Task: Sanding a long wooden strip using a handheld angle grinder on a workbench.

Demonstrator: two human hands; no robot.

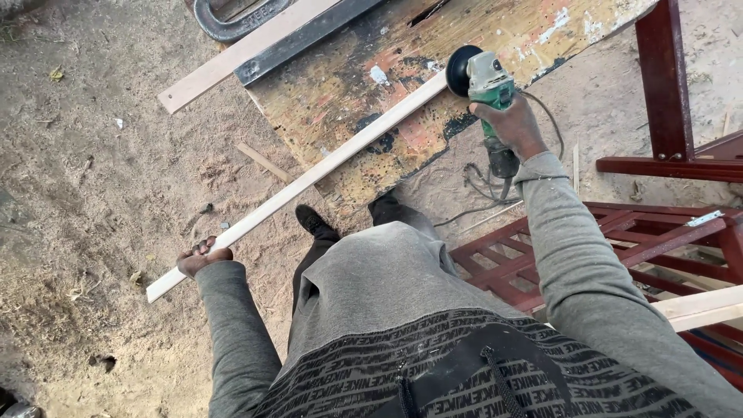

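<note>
A long pale wooden strip [309, 179] runs diagonally from lower left to upper right, its far end resting on a worn, paint-stained board [364, 73]. My left hand [201, 258] grips the strip near its lower end. My right hand [507, 124] holds a green angle grinder [486, 81] by its body, with the black disc against the strip's upper end. The grinder's cable [480, 190] trails down onto the ground.
A second pale plank [232, 58] and a dark metal bar [298, 39] lie on the board's far side. Dark red metal frames [665, 232] stand at the right, with a light plank [700, 306] across them. Sawdust covers the sandy ground [101, 201].
</note>
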